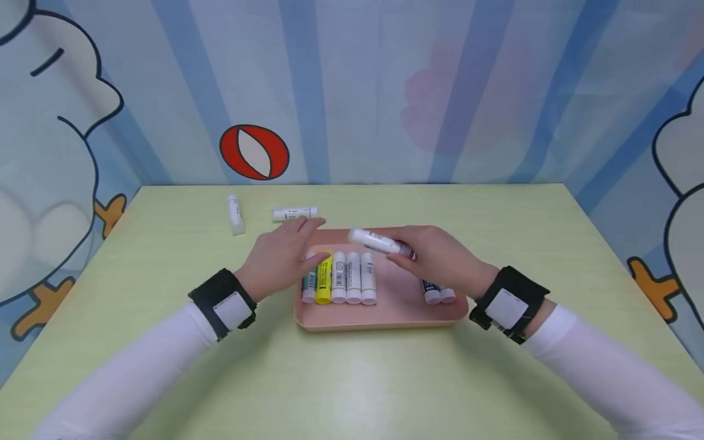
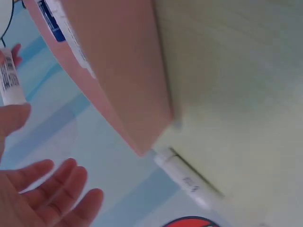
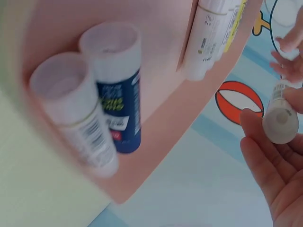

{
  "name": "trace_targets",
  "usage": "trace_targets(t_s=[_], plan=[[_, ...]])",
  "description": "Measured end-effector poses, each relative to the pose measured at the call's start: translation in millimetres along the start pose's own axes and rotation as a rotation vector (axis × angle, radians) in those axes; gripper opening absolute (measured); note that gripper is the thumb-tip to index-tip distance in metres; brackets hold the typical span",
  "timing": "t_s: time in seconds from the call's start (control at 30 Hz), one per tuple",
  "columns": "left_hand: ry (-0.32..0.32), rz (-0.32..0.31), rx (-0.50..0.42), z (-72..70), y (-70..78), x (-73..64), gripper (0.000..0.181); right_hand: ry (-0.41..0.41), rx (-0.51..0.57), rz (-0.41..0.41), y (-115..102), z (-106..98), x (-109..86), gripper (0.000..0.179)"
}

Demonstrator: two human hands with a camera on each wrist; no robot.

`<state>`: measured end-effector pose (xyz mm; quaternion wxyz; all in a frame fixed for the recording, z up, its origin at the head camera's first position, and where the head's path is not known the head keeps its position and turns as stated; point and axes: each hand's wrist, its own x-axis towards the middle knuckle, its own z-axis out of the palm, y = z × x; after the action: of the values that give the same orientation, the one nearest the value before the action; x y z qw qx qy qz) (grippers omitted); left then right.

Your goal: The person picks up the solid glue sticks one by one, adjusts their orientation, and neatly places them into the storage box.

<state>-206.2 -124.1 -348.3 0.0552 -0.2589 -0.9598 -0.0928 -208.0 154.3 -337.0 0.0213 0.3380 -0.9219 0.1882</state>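
My right hand [image 1: 442,256] pinches a white glue stick [image 1: 375,241] above the pink tray [image 1: 398,315]. The stick lies nearly level, one end pointing left. Over the tray's left edge hovers my left hand [image 1: 277,260], fingers extended and holding nothing. Below it, a row of glue sticks stretches across the left half of the tray: a green one [image 1: 309,286], a yellow one [image 1: 324,280] and several white ones [image 1: 353,278]. At the tray's right end, partly behind my right hand, are a dark blue glue stick [image 3: 120,94] and a white one [image 3: 78,113].
Behind the tray, a white glue stick [image 1: 294,213] lies crosswise on the pale yellow table [image 1: 352,379], close to my left fingertips. Farther left is another white glue stick [image 1: 235,215]. A printed backdrop with a red ball picture [image 1: 255,152] rises beyond the table's far edge.
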Motion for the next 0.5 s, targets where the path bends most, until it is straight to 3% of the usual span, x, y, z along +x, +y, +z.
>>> trace_targets(t_s=[0.13,0.23,0.37,0.5], plan=[[-0.09,-0.215,-0.153,-0.2,-16.0,-6.9,0.062,0.007,0.027,0.143,7,-7,-8.4,0.039],[-0.185,-0.327,-0.251,2.6,-25.4,-9.7,0.06,0.016,0.023,0.212,11,-10,-13.9,0.037],[-0.311,-0.421,-0.385,8.8,-32.5,-12.9,0.059,-0.006,0.032,0.29,14,-9,-18.5,0.042],[-0.37,-0.477,-0.509,15.3,-32.6,-14.6,0.057,-0.017,0.042,0.322,14,-1,-20.8,0.039]])
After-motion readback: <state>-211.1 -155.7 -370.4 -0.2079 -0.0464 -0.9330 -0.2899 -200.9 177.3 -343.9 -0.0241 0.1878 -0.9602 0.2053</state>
